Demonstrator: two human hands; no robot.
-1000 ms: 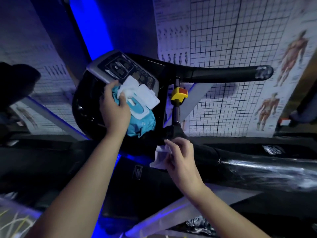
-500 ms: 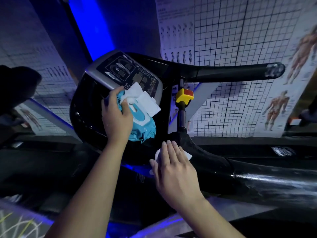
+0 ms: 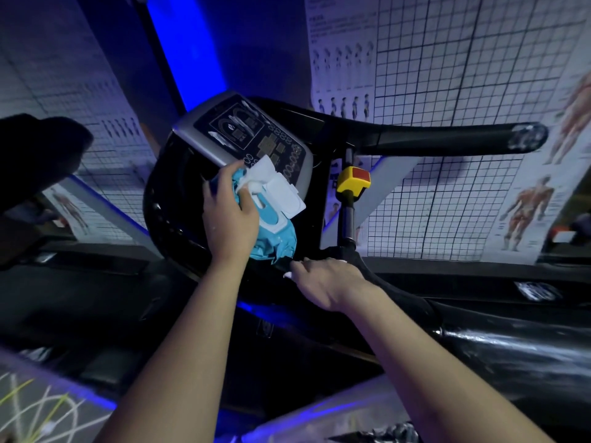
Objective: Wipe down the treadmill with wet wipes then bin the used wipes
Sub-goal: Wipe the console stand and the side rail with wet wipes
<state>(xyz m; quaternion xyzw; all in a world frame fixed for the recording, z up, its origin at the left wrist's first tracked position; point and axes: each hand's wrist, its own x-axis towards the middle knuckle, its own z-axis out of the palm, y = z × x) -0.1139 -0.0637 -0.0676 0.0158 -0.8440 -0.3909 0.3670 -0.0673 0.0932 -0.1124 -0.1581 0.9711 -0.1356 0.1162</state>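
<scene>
Just left of the frame's centre, the left hand (image 3: pixel 230 215) grips a teal pack of wet wipes (image 3: pixel 275 230), its fingers wrapped round the pack's upper end. The pack is held against the lower edge of the treadmill (image 3: pixel 499 343) console (image 3: pixel 243 135), which tilts across the upper middle of the frame. The pack's white lid (image 3: pixel 283 195) stands flipped open, and a fresh sheet (image 3: pixel 257 174) pokes up out of the opening beside the thumb. Lower and to the right, the right hand (image 3: pixel 326 282) lies palm down on the treadmill's black frame, its fingers stretched out and pressing a used wipe (image 3: pixel 287 275) flat against the surface (only a small white corner shows past the fingertips). Directly above that hand a yellow stop switch (image 3: pixel 353 180) with a red top sits on a dark post. The black handlebar (image 3: pixel 447 142) runs from the console toward the right edge of the frame. Behind it, grid charts (image 3: pixel 463 75) cover the wall, an anatomy poster (image 3: pixel 527 212) hangs at the right, and a strip of blue light (image 3: pixel 188 49) glows in the upper middle.
</scene>
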